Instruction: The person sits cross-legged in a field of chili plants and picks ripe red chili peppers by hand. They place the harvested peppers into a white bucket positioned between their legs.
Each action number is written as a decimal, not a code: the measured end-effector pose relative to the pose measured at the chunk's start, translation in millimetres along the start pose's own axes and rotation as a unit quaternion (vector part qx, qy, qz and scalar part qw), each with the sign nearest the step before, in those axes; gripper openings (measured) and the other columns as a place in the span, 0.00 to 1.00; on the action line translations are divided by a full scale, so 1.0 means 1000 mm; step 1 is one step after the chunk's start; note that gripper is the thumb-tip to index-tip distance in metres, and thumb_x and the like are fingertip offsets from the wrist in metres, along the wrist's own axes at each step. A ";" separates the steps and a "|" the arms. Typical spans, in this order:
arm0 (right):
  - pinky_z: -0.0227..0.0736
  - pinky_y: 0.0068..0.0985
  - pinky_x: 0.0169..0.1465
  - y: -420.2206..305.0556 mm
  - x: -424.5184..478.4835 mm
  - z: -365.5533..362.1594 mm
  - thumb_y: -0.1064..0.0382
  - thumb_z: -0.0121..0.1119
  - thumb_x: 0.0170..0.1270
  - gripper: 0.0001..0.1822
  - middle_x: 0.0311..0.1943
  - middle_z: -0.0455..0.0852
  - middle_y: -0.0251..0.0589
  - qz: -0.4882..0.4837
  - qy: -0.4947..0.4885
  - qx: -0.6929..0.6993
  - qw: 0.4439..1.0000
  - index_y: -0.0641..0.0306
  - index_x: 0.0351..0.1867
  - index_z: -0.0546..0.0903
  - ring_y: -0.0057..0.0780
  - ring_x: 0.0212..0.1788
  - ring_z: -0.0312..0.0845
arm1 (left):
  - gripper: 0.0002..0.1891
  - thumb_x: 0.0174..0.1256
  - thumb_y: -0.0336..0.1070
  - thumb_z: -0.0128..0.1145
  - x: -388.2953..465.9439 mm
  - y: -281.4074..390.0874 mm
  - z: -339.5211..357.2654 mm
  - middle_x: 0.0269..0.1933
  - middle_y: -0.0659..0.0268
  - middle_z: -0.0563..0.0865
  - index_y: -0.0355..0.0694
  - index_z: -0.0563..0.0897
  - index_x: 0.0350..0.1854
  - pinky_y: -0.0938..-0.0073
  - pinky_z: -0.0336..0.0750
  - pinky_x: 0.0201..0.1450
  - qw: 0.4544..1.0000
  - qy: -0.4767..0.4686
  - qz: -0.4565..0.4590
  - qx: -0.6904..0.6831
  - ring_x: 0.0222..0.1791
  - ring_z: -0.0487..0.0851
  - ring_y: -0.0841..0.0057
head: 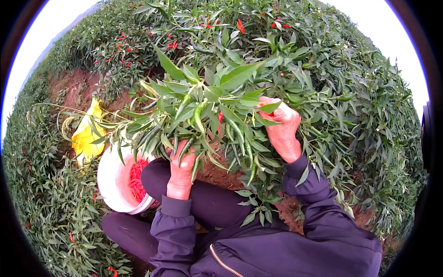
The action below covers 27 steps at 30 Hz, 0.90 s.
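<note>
A chili pepper plant (211, 93) fills the space in front of me, hung with several long green chilies (237, 133). One red chili (220, 121) shows deep among its leaves. My left hand (183, 166) reaches up under the near left side of this plant; leaves and green chilies cover its fingers. On the plant's right side my right hand (283, 126) has its fingers curled in among the foliage. A leaf crosses those fingers, with a bit of red beside them, so what they grip is unclear.
Left of my bent knee, a white bucket (112, 180) leans with its mouth towards me, red chilies (137, 181) inside. Beyond it lies a yellow bag or cloth (88, 135) near bare reddish soil (74, 86). Dense chili plants (380, 138) surround me, some bearing red chilies (240, 26).
</note>
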State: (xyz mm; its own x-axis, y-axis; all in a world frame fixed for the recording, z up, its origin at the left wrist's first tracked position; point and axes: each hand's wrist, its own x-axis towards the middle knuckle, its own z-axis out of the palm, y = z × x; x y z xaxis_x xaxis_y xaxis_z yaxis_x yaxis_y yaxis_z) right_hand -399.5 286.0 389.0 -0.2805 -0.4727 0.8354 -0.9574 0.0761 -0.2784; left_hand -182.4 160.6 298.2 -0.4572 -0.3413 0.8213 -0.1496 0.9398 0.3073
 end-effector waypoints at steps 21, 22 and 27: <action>0.51 0.17 0.17 -0.092 0.002 -0.050 0.50 0.53 0.67 0.17 0.19 0.67 0.35 0.418 -0.264 0.765 0.413 0.61 0.29 0.70 0.14 0.14 0.52 | 0.17 0.40 0.21 0.58 0.007 0.003 -0.002 0.42 0.56 0.85 0.35 0.83 0.39 0.68 0.81 0.39 0.999 0.038 -0.016 -0.035 0.39 0.85 0.62; 0.52 0.16 0.16 -0.106 0.004 -0.047 0.52 0.52 0.67 0.16 0.20 0.68 0.37 0.419 -0.287 0.749 0.427 0.61 0.28 0.69 0.15 0.14 0.53 | 0.16 0.41 0.22 0.57 0.004 0.003 -0.001 0.43 0.57 0.85 0.35 0.83 0.37 0.68 0.80 0.39 0.991 0.028 -0.068 -0.110 0.38 0.85 0.61; 0.52 0.15 0.16 -0.203 0.012 -0.002 0.61 0.51 0.63 0.09 0.21 0.74 0.44 0.241 -0.420 0.723 0.492 0.66 0.31 0.72 0.14 0.16 0.56 | 0.09 0.45 0.24 0.56 -0.006 -0.009 -0.003 0.35 0.54 0.80 0.35 0.80 0.32 0.63 0.76 0.32 0.969 0.002 -0.172 -0.179 0.33 0.80 0.56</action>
State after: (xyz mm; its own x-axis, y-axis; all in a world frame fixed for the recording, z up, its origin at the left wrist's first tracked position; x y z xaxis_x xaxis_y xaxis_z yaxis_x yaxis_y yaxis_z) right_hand -208.4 266.7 456.2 0.2582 -0.9481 0.1854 0.4268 -0.0602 -0.9023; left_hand -175.8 154.5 291.7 -0.4306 -0.6336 0.6427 0.0223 0.7045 0.7094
